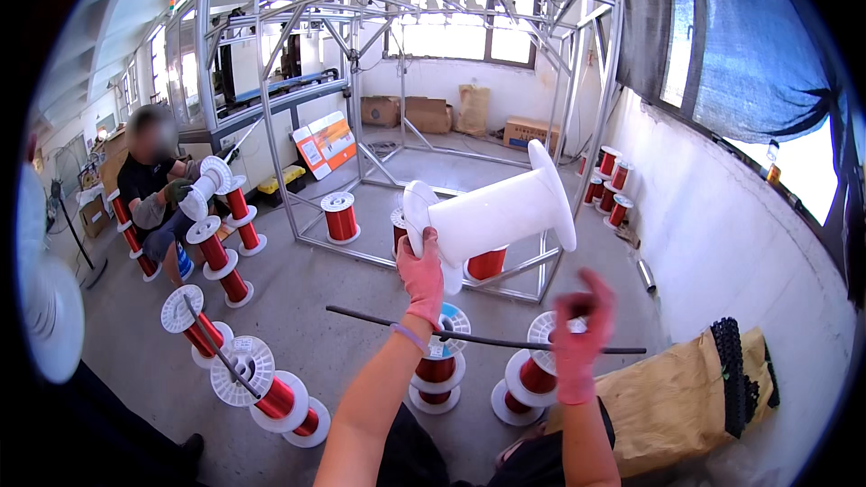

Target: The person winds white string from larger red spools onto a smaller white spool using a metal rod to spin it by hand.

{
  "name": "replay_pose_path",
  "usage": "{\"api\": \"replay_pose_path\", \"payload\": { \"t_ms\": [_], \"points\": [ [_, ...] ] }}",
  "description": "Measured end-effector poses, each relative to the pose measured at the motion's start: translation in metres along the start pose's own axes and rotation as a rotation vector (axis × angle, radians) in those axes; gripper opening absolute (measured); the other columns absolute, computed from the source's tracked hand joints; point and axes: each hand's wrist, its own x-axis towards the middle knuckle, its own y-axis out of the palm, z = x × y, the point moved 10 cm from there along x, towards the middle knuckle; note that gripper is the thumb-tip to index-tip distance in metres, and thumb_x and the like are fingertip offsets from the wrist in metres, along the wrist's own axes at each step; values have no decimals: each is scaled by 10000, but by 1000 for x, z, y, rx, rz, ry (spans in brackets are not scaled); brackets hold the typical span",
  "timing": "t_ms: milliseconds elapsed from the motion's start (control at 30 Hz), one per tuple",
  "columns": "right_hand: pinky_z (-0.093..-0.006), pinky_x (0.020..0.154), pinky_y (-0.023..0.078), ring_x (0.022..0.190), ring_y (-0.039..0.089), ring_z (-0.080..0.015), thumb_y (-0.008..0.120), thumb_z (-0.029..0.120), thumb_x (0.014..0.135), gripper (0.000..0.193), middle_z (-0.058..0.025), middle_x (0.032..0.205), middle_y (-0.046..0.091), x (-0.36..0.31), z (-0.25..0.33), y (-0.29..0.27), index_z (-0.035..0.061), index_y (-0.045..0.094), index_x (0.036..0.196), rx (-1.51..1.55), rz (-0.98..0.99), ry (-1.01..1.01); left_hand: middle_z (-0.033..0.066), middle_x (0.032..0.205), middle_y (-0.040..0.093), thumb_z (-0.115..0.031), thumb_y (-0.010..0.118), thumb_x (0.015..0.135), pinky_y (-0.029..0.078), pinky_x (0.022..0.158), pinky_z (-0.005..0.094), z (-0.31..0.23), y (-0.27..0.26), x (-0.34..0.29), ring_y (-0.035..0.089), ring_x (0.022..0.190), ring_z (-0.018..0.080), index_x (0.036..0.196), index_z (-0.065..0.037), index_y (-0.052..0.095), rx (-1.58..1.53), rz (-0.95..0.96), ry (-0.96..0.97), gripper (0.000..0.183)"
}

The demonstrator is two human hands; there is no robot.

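Note:
My left hand [422, 278], in a pink glove, grips a large white spool [496, 215] by its near-left end. The spool is tilted, its wide right flange higher, and bare of wire. My right hand [582, 334], also pink-gloved, is raised to the right of the spool and apart from it. Its fingers are bent, spread and slightly blurred, with nothing visible in them. Below both hands a black rod [523, 343] lies across stacked spools of red wire [438, 370]; my left wrist crosses above it. Another red-wire stack [538, 370] stands under the rod's right part.
Several red-wire spools [280, 397] stand at left, with another dark rod [221, 347] across them. A seated person [153, 185] there holds a white spool [206, 188]. A metal frame [280, 162] stands ahead. Brown wrapping [667, 397] lies lower right beside the white wall [713, 243].

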Motion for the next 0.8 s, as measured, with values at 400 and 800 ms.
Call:
{"api": "replay_pose_path", "payload": {
  "t_ms": [400,800],
  "points": [
    [-382,976,413,1089,568,-244,563,288,898,373,-91,1145,634,140,-38,155,52,605,1184,-671,743,-186,104,820,574,-277,709,840,444,725,376,-98,-25,-44,568,792,266,877,-26,589,553,85,467,281],
    [-359,1084,347,1237,504,-252,447,288,1003,442,-164,1289,554,14,-101,141,11,465,1346,997,733,595,72,750,520,-148,742,776,401,618,327,-178,-141,-75,517,666,218,804,-22,542,517,137,517,238]
  ]
}}
